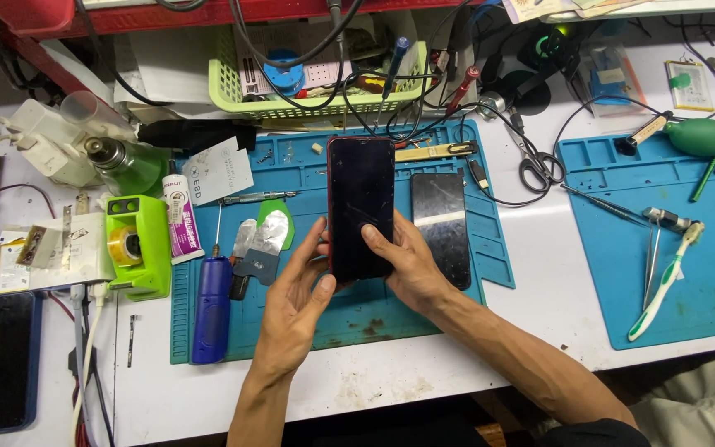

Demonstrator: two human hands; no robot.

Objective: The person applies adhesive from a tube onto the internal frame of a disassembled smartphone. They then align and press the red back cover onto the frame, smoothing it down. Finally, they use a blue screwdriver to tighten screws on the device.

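Between both hands point(291, 290) point(407, 265), phone point(361, 199) (upright) — gripped low

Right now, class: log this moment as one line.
left hand: holds phone | right hand: thumb on screen | second phone: on mat

Single head view, looking steeply down, close over cluttered workbench point(539, 273)

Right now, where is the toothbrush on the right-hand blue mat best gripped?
I'd take the toothbrush by the middle of its green-and-white handle, pinching across it from above. It lies flat and slanted, bristle head up near the tweezers, so mid-handle is the freest part.
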